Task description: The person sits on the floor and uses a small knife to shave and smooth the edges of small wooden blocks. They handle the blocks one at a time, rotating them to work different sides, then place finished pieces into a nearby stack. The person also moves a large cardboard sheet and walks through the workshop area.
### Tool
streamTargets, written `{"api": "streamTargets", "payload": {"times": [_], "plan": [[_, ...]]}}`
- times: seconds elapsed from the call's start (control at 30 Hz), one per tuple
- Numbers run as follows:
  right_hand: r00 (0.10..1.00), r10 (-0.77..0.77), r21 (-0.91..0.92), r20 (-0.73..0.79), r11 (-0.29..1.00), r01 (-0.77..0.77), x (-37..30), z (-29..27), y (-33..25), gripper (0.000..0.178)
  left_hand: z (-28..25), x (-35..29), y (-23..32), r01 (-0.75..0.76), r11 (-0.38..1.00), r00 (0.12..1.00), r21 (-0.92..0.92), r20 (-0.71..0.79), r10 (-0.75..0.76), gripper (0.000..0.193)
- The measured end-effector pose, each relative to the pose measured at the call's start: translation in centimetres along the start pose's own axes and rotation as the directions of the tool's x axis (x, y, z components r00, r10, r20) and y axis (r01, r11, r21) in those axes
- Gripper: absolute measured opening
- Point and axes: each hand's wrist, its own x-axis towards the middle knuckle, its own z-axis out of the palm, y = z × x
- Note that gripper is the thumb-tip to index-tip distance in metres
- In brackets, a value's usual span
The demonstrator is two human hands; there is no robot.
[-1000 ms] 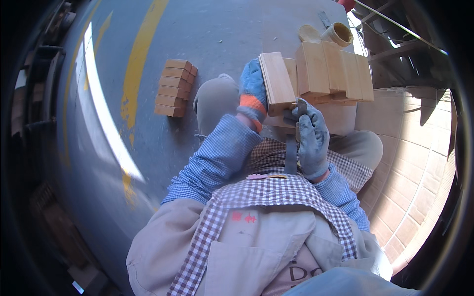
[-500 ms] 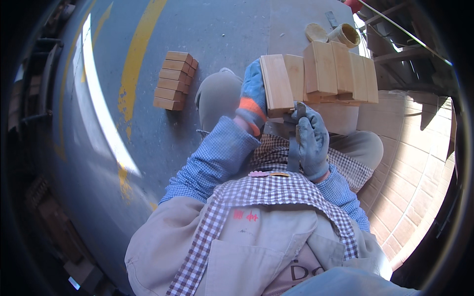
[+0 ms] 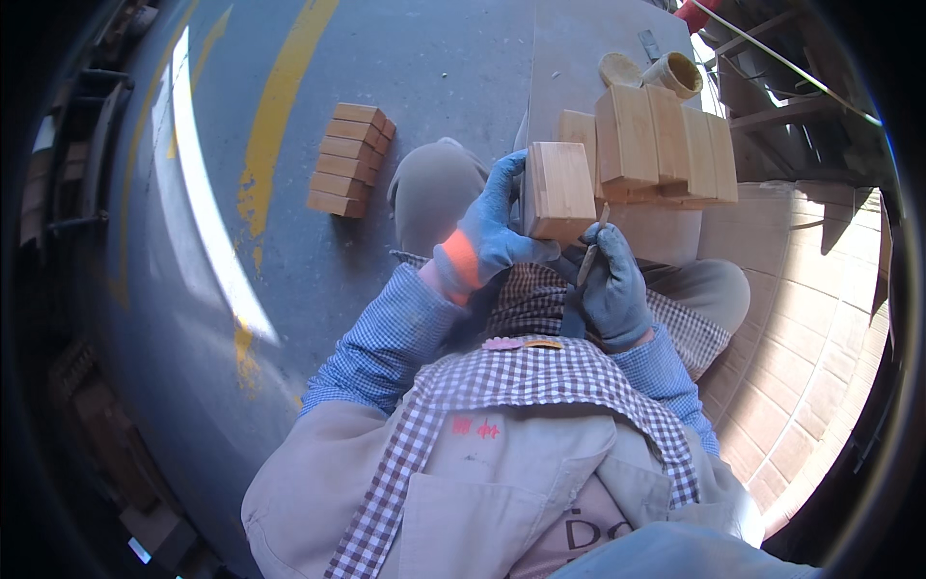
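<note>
A pale wooden block (image 3: 562, 185) is held up in front of me, its end face turned toward me. My left hand (image 3: 494, 232), in a blue glove with an orange cuff, grips it from the left side and below. Just below the block's right corner, my right hand (image 3: 619, 301) in a grey-blue glove is closed on a thin flat blade-like tool (image 3: 588, 259). The tool's tip points up beside the block; whether they touch I cannot tell. Several similar wooden blocks (image 3: 627, 140) stand in a row behind, to the right.
On the grey floor to the left is a stack of smaller-looking wooden blocks (image 3: 349, 159). Beyond the row lie an open tub (image 3: 675, 75) and a round lid (image 3: 618, 68). Flattened cardboard (image 3: 781, 318) covers the right side. My bent knee (image 3: 434, 188) is beside my left hand.
My left hand has drawn the block slightly right and turned it, away from the row's left end. The left wrist has dropped lower and left. My right hand has shifted a little down.
</note>
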Motion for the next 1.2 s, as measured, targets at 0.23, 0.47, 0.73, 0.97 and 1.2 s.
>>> {"api": "streamTargets", "payload": {"times": [0.23, 0.47, 0.73, 0.97, 1.2], "plan": [[0.966, -0.209, -0.307, 0.156, 0.919, 0.248, -0.5, -0.7, 0.7, 0.035, 0.2, -1.3, -1.2, 0.064, 0.976, 0.998, -0.208, 0.020, -0.062, 0.118], [0.986, -0.130, -0.162, 0.100, 0.976, 0.146, -0.7, -0.9, 0.9, 0.037, 0.1, -1.4, -1.5, 0.093, 0.981, 0.996, -0.170, 0.016, -0.092, 0.120], [0.816, -0.403, -0.863, 0.414, 0.112, 0.493, 0.3, -1.2, 0.4, 0.028, 0.0, -2.6, -1.0, 0.180, 0.927, 0.979, -0.328, 0.147, -0.138, 0.070], [0.688, -0.462, -0.827, 0.560, -0.265, 0.495, 1.4, 1.1, 0.6, 0.032, 1.5, -1.6, -3.4, -0.304, 0.928, 0.923, 0.215, -0.175, 0.343, 0.045], [0.844, -0.532, -0.704, 0.065, 0.575, 0.417, 2.9, 2.9, 2.0, 0.032, 2.2, -1.0, -6.5, 0.053, 0.781, 0.951, -0.622, -0.208, -0.230, 0.054]]}}
